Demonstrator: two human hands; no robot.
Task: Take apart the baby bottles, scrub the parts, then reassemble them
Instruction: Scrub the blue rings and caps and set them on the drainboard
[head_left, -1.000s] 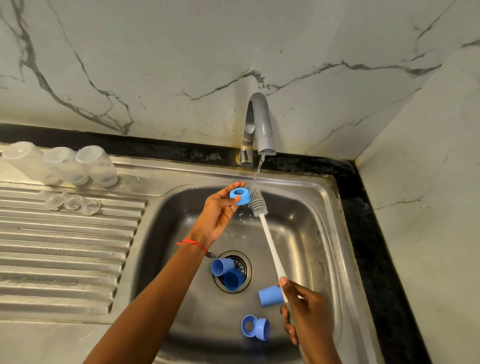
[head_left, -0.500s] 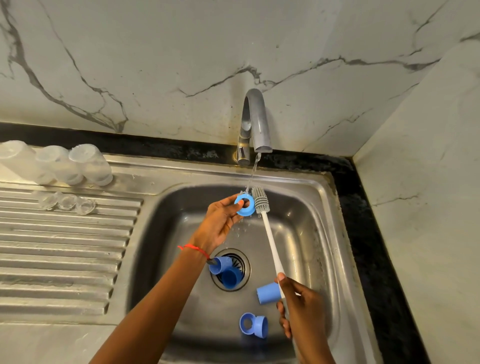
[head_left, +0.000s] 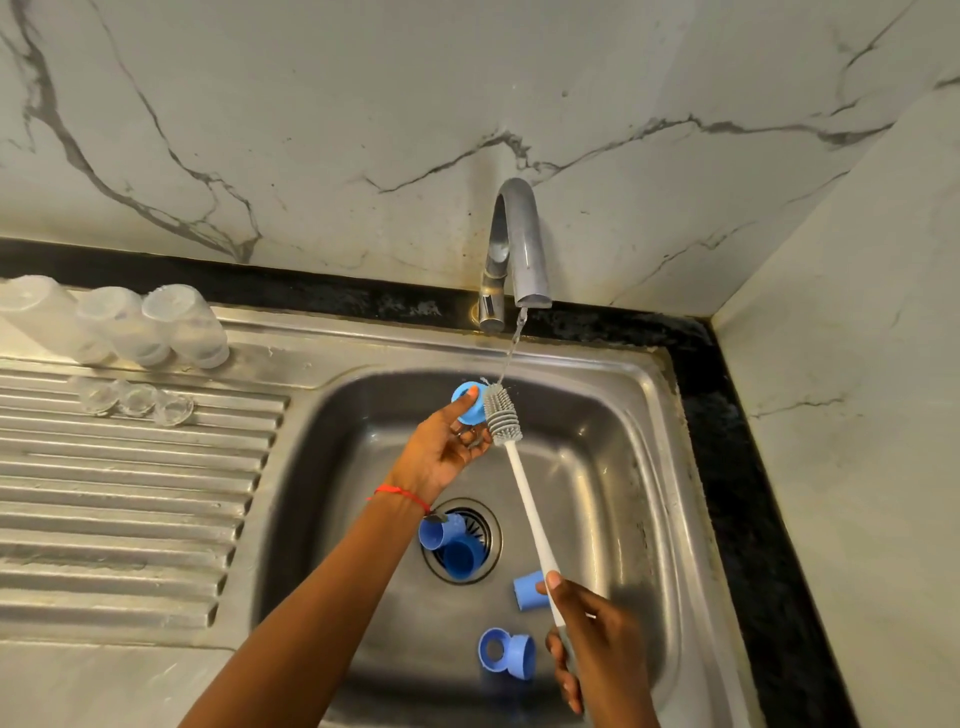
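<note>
A blue bottle ring is being scrubbed under the tap.

The blue ring (head_left: 470, 401) is pinched by the left hand (head_left: 445, 451), just under the thin water stream (head_left: 511, 345). The brush handle (head_left: 530, 512) is gripped by the right hand (head_left: 597, 642), with the grey bristles (head_left: 501, 414) touching the ring. The ring should be turned slowly so every side gets brushed.

leftmost clear bottle (head_left: 36, 317) cut by left edge, brush handle's end hidden in right hand (head_left: 597, 644)
</note>
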